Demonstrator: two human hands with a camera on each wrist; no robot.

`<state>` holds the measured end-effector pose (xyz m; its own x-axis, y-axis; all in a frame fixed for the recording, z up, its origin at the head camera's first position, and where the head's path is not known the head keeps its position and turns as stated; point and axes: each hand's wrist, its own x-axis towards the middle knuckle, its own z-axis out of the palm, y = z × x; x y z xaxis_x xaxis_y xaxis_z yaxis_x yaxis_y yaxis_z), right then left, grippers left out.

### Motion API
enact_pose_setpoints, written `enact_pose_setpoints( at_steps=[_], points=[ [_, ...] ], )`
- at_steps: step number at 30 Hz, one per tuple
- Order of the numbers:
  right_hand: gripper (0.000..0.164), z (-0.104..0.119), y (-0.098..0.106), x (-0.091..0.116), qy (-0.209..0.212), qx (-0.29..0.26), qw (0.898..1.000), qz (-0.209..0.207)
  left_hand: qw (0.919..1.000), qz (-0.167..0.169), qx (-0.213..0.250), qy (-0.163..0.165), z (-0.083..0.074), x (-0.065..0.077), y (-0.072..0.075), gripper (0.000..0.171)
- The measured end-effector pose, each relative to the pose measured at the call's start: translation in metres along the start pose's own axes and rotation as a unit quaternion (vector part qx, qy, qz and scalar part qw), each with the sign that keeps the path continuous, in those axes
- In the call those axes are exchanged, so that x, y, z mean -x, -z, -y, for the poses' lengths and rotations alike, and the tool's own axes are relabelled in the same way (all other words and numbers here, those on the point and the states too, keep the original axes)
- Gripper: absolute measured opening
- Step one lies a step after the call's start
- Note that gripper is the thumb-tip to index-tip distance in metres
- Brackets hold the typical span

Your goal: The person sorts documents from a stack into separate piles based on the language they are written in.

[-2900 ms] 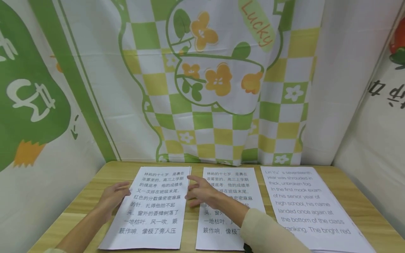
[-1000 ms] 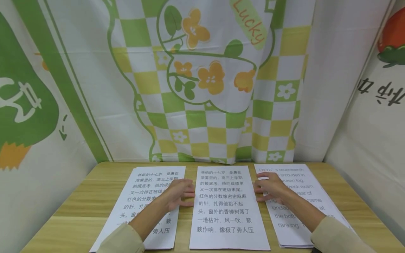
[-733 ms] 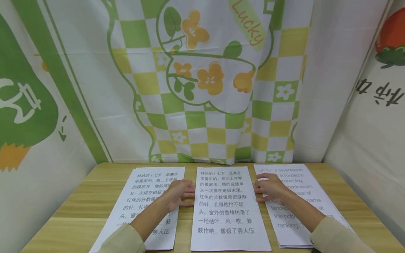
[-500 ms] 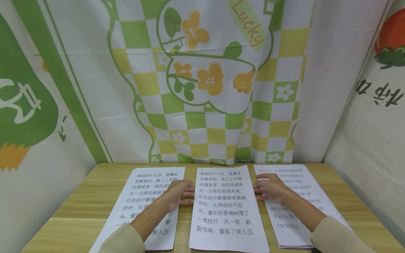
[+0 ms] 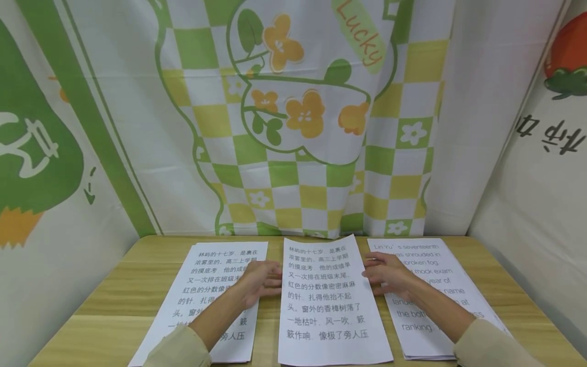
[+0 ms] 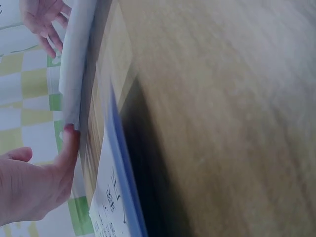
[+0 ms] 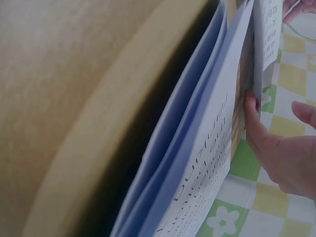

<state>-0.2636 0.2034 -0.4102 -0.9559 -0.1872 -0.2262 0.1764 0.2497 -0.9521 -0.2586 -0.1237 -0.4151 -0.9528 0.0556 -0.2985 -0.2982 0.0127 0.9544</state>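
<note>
A white sheet or thin stack of paper with Chinese print (image 5: 323,306) lies in the middle of the table. Its far corners are raised and its surface bows down between them. At its left edge is my left hand (image 5: 261,283); in the left wrist view one extended fingertip (image 6: 70,136) touches the paper edge, the thumb standing apart. On the opposite edge my right hand (image 5: 390,275) does likewise: in the right wrist view, a straight finger (image 7: 252,111) meets the paper while the thumb (image 7: 303,112) stays clear of it.
Another Chinese-printed paper stack (image 5: 188,306) lies left, partly under my left forearm. An English-printed stack (image 5: 426,316) is at the right, beneath my right forearm. The wooden table (image 5: 101,311) ends at a checkered curtain (image 5: 298,178) behind.
Both hands have shifted rightwards from the left stack to the middle paper's sides. Over the last half second its far corners have risen and it has bowed; the right fingers have moved slightly left.
</note>
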Motion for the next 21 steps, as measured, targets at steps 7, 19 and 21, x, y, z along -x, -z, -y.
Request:
enact_pose_setpoints(
  at_steps=[7, 19, 21],
  points=[
    [0.074, -0.0024, -0.0042, -0.0004, 0.000, -0.006, 1.000, 0.017, 0.9991, 0.040, -0.009, -0.010, 0.0011, -0.0011, -0.0025, 0.049],
    [0.076, -0.0052, -0.0067, -0.0019, 0.005, -0.013, 1.000, 0.011, 0.9946, 0.095, -0.036, -0.024, 0.0050, 0.0046, -0.0027, 0.077],
    [0.077, -0.0043, -0.0074, -0.0021, 0.004, -0.013, 1.000, 0.006, 0.9941, 0.096, -0.042, -0.029, 0.0051, 0.0052, -0.0021, 0.078]
  ],
)
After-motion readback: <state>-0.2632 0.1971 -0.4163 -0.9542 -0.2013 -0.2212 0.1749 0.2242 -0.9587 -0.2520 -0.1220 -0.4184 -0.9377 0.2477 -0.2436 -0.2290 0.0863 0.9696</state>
